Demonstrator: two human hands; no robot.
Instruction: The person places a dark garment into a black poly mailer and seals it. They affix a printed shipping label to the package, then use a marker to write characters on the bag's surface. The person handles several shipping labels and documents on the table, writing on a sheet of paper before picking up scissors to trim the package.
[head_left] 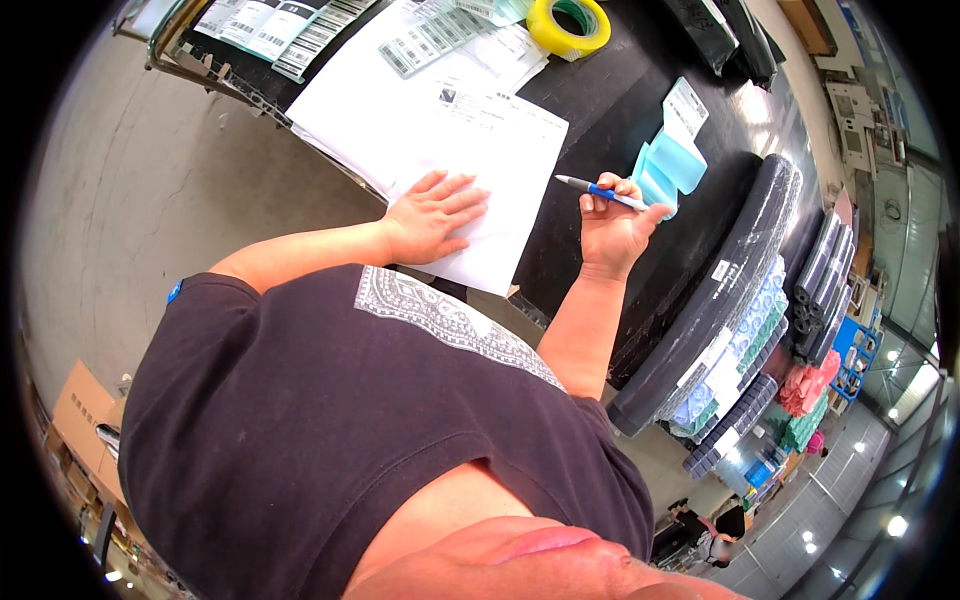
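Head view, counts: two hands, one pen, one yellow tape roll and one light-blue label strip are showing; sheets in the paper pile are overlapping too closely for counting.
Pen: slim, blue and whitish, it is lying across the right hand right of centre, its tip pointing left, just beside the pile's right edge.
Right hand: fingers are curling around the pen.
Left hand: spread flat on the white top sheet, grasping nothing.
Edges: the pile is bordering the tabletop's lower-left edge.
Open room: bare black surface is stretching between pile and strip.
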